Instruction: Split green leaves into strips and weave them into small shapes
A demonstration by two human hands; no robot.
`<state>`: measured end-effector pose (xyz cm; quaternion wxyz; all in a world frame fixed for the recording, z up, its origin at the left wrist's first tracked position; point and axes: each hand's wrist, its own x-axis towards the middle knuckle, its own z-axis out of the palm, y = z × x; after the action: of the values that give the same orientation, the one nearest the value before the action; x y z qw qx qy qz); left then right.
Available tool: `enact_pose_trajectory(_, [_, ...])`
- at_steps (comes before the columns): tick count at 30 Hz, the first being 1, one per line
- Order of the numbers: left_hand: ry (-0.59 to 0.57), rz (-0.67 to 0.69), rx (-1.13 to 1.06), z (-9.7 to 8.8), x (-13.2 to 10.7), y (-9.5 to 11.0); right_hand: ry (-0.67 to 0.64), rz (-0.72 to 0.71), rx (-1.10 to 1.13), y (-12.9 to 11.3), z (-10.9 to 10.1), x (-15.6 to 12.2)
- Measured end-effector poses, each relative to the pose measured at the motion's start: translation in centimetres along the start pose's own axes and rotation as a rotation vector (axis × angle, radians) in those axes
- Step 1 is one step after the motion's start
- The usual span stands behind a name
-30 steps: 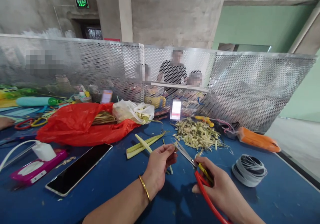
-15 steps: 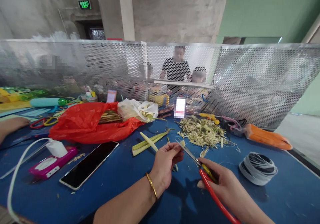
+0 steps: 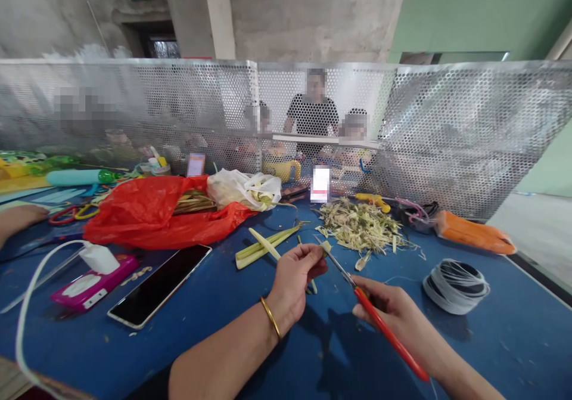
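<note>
My left hand (image 3: 295,278), with a gold bangle on the wrist, pinches a thin pale-green leaf strip (image 3: 324,248) over the blue table (image 3: 187,322). My right hand (image 3: 388,312) grips red-handled scissors (image 3: 357,295). Their blades point up-left and meet the strip just beyond my left fingertips. A few long green leaf strips (image 3: 263,248) lie on the table just beyond my left hand. A heap of cut leaf scraps (image 3: 361,228) sits behind the scissors.
A red plastic bag (image 3: 152,215) with leaves and a white bag (image 3: 243,188) lie back left. A black phone (image 3: 161,284), a pink case (image 3: 87,282) with a white charger, a coil of wire (image 3: 456,284) and an orange tool (image 3: 473,236) lie about. Another person's hand (image 3: 20,218) rests far left. People sit behind a perforated metal screen (image 3: 447,132).
The scissor handles have come together and the blades have closed toward the strip. My left hand has stayed pinched on the strip. The camera has shifted slightly.
</note>
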<state>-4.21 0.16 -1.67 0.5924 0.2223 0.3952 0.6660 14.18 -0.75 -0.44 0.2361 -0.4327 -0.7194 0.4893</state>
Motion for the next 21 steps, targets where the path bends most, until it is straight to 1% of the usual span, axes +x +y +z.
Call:
enact_pose_trajectory(6, [0.023,-0.013,0.002,0.1,0.3,0.1,0.035,-0.031,-0.069,0.1,0.5,0.0])
enact_pose_trajectory(8, [0.026,-0.021,-0.002,0.2,0.2,0.2,0.084,-0.038,-0.108,0.3,0.6,0.2])
enact_pose_trajectory(10, [0.017,-0.038,-0.003,0.2,-0.1,0.3,0.189,-0.039,-0.178,0.7,0.5,0.4])
enact_pose_trajectory(11, [0.008,-0.049,-0.003,0.2,-0.2,0.4,0.256,-0.028,-0.241,0.8,0.3,0.5])
enact_pose_trajectory(13, [-0.010,-0.070,0.000,0.3,-0.5,0.4,0.376,0.033,-0.434,1.2,-0.3,0.8])
enact_pose_trajectory(15, [-0.018,-0.099,0.014,0.3,-0.7,0.2,0.432,0.123,-0.670,1.3,-0.7,1.0])
enact_pose_trajectory(17, [-0.021,-0.133,0.045,0.3,-0.9,0.0,0.410,0.193,-0.869,1.3,-0.7,1.0])
enact_pose_trajectory(18, [-0.027,-0.149,0.065,0.3,-1.1,-0.2,0.381,0.195,-0.945,1.3,-0.5,0.9])
enact_pose_trajectory(21, [-0.057,-0.179,0.123,0.4,-1.5,-0.6,0.287,0.092,-1.111,1.2,0.4,0.7])
